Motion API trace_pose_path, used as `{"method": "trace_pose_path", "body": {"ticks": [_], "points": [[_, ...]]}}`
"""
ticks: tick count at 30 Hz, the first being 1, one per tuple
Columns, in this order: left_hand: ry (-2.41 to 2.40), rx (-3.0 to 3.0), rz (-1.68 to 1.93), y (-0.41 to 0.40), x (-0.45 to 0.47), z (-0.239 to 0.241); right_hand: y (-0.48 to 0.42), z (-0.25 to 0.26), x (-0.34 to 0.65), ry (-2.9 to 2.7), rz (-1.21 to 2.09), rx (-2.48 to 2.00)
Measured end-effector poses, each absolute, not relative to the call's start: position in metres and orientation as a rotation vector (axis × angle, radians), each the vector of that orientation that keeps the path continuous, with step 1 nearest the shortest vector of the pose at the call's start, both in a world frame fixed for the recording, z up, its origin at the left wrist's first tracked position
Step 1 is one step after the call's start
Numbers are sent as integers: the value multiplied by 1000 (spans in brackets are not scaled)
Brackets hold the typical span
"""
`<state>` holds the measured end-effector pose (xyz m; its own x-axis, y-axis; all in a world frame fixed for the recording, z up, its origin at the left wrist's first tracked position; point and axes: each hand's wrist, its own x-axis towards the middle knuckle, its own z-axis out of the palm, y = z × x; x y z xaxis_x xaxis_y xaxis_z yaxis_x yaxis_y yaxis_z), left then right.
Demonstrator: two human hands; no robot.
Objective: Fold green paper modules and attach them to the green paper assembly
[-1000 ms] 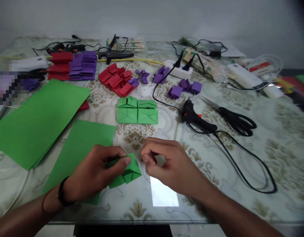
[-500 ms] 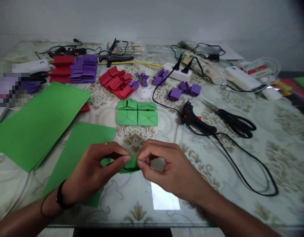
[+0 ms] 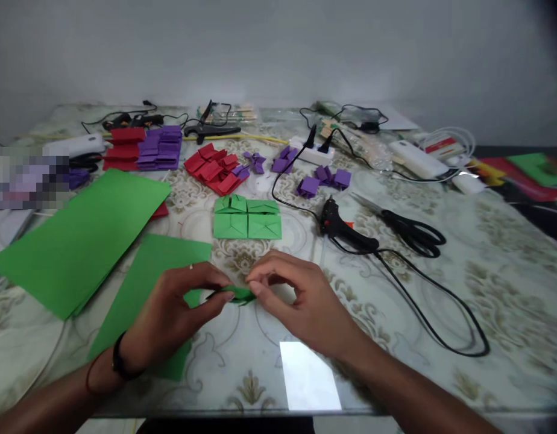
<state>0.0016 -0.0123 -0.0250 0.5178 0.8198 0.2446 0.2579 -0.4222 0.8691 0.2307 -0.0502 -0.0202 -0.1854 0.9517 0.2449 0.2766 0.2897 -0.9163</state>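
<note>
Between my hands is a small folded piece of green paper (image 3: 241, 295), partly covered by my fingers. My left hand (image 3: 181, 307) pinches its left side between thumb and fingers. On its right side, my right hand (image 3: 296, 292) closes thumb and fingertips on the edge. Just beyond, several folded green paper pieces (image 3: 248, 218) lie side by side on the patterned table. A green sheet (image 3: 143, 295) lies partly under my left forearm, and a stack of larger green sheets (image 3: 84, 241) is to its left.
At the right lie a black glue gun (image 3: 348, 229) with a looping cord and black-handled scissors (image 3: 412, 232). Folded red pieces (image 3: 213, 167) and purple pieces (image 3: 309, 186) sit farther back, near a white power strip (image 3: 312, 150). White devices and cables line the back.
The green paper now looks flatter between my fingers, and my right hand has shifted slightly left. My view has tilted up, so the table items appear lower at the back.
</note>
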Motion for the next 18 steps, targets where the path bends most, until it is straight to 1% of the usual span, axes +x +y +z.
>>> {"method": "trace_pose_path", "body": {"ticks": [5, 8, 12, 18], "points": [[793, 2218, 1185, -15, -2, -18, -52, -19, 235, -1618, 781, -1059], [721, 2402, 1293, -18, -2, -15, -55, -18, 235, -1652, 722, -1001], [654, 2513, 1299, -21, -2, -15, -59, -17, 232, -1718, 653, -894], [657, 2400, 1193, -22, 0, -15, -60, -17, 231, -1788, 589, -848]]}}
